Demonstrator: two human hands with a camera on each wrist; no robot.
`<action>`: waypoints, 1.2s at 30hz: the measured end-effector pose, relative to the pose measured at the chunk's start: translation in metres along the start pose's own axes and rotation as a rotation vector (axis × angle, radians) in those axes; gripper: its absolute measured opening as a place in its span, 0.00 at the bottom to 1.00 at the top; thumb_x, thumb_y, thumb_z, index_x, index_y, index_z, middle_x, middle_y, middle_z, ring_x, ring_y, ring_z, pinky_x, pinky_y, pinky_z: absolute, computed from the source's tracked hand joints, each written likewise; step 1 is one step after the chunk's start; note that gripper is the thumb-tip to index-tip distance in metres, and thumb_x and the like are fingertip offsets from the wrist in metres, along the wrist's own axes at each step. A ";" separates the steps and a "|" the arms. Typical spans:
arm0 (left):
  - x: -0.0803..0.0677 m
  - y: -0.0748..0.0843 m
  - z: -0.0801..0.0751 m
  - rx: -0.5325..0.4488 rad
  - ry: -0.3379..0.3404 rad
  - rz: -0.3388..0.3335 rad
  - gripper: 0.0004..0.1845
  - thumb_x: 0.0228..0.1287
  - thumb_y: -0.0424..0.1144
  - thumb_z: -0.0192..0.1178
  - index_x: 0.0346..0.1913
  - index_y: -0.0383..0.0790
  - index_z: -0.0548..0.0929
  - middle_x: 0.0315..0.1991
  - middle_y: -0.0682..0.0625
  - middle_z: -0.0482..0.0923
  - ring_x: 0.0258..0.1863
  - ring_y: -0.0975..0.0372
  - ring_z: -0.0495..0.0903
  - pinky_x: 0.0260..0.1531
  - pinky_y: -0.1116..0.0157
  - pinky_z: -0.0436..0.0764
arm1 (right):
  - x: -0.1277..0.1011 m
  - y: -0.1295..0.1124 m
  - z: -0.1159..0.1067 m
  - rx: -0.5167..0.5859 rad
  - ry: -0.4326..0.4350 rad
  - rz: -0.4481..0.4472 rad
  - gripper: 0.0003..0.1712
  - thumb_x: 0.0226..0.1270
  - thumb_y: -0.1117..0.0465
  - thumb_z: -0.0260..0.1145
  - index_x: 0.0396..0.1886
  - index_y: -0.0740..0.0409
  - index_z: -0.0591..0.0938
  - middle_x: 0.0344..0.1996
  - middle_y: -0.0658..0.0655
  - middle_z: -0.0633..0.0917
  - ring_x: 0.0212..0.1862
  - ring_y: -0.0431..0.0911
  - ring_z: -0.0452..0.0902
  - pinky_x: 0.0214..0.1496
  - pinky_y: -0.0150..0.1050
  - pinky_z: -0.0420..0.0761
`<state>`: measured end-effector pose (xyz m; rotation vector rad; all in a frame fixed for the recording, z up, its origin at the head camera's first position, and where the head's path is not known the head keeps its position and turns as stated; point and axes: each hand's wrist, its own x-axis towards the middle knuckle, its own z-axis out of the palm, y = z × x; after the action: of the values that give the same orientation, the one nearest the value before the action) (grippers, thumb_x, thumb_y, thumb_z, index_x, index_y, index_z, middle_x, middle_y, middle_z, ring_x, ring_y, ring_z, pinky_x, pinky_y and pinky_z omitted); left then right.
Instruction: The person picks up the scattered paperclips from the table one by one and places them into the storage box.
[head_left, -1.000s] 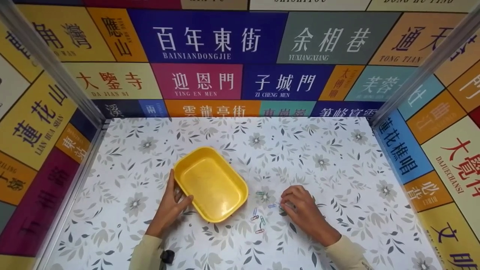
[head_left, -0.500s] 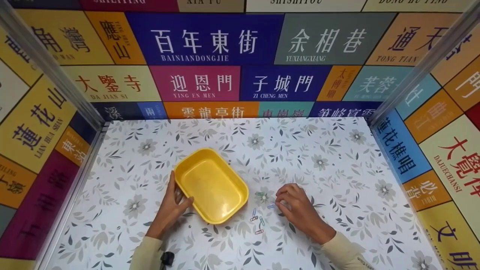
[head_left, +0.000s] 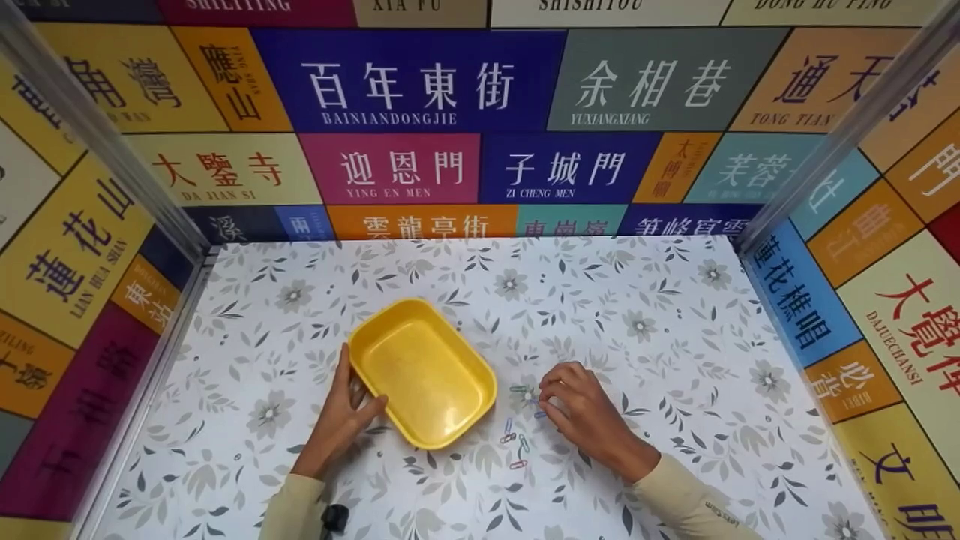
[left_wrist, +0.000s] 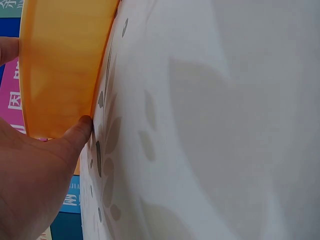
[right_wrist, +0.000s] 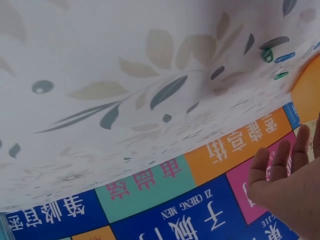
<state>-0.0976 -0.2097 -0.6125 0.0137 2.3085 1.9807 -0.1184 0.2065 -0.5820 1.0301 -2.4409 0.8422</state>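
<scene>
Gathering loose paper clips beside a yellow tray (head_left: 421,373), by the look of it — the pickup step, with nothing yet in the tray. Left hand (head_left: 341,420), lower centre-left of the head view, wrapped around the tray's near-left edge: fingers along the outer wall, thumb (left_wrist: 80,132) pressed against the side right where it meets the floral table (head_left: 675,315). Right hand (head_left: 581,411), lower centre, fingers curled down onto the table at the small cluster of paper clips (head_left: 517,442), fingertips next to the green clip (head_left: 519,388) and a blue one just below it; hard to tell whether a clip is already pinched — fingers hide the contact, and the right wrist view shows only bare fingers (right_wrist: 280,160) half-extended with nothing plainly in them. Remaining clips scattered just right of the tray's lower-right corner, apart from its wall. Next move, as a judgement: a fine fingertip pinch on one thin, flat clip — likely needing a nail under the wire — then a short carry left over the tray rim, tray kept steady under the left hand.
</scene>
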 end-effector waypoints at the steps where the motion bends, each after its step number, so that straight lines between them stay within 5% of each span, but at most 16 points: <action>1: 0.000 0.000 0.000 0.006 0.002 0.000 0.63 0.76 0.32 0.70 0.90 0.43 0.28 0.92 0.42 0.31 0.89 0.44 0.45 0.85 0.49 0.55 | 0.001 -0.001 0.000 0.002 -0.001 -0.001 0.14 0.61 0.75 0.81 0.32 0.54 0.87 0.44 0.51 0.85 0.53 0.49 0.79 0.52 0.48 0.79; 21: 0.001 -0.002 0.000 0.013 -0.002 0.029 0.61 0.77 0.31 0.68 0.90 0.40 0.28 0.91 0.38 0.31 0.89 0.42 0.42 0.85 0.47 0.53 | 0.020 -0.012 -0.001 -0.023 -0.080 -0.026 0.12 0.65 0.70 0.82 0.33 0.51 0.87 0.46 0.50 0.85 0.55 0.48 0.79 0.55 0.48 0.81; 36: 0.000 -0.002 0.000 0.017 -0.001 0.034 0.62 0.77 0.31 0.69 0.90 0.40 0.28 0.91 0.39 0.30 0.89 0.43 0.42 0.84 0.50 0.54 | 0.036 -0.018 0.002 -0.023 -0.076 -0.137 0.11 0.62 0.71 0.82 0.33 0.54 0.87 0.45 0.51 0.85 0.54 0.51 0.80 0.53 0.48 0.80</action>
<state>-0.0979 -0.2101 -0.6145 0.0554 2.3399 1.9756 -0.1300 0.1765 -0.5576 1.2261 -2.4037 0.7405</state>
